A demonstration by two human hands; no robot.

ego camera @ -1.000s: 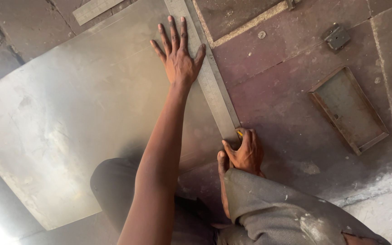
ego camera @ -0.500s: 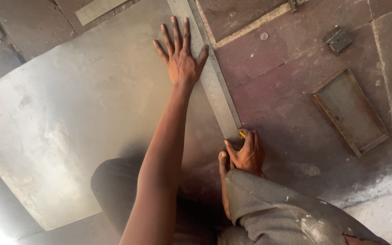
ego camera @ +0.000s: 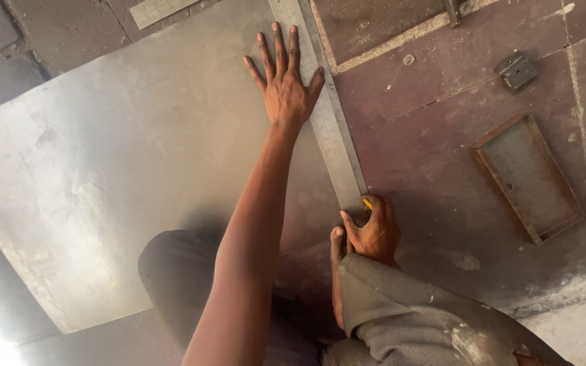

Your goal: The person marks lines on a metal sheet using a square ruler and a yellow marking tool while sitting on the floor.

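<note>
Metal sheet (ego camera: 103, 176) and steel ruler (ego camera: 330, 129) pinned flat on the floor

Left hand (ego camera: 285, 88) is spread wide across both; a small yellow tool (ego camera: 367, 202) is pinched in the right hand (ego camera: 373, 234) grip at the ruler's end.

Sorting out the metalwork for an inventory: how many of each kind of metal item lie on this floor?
Sheet metal: 1
Steel rulers: 2, one under the left hand at, one at the top
Shallow rectangular tray: 1
Small bracket: 1
Total: 5

Daylight is soft and fairly dim, with blown-out glare just past the metal sheet's (ego camera: 103, 190) lower-left corner. The sheet shows a hazy sheen and a dark shadow near its lower edge. Focus is sharp throughout.
</note>
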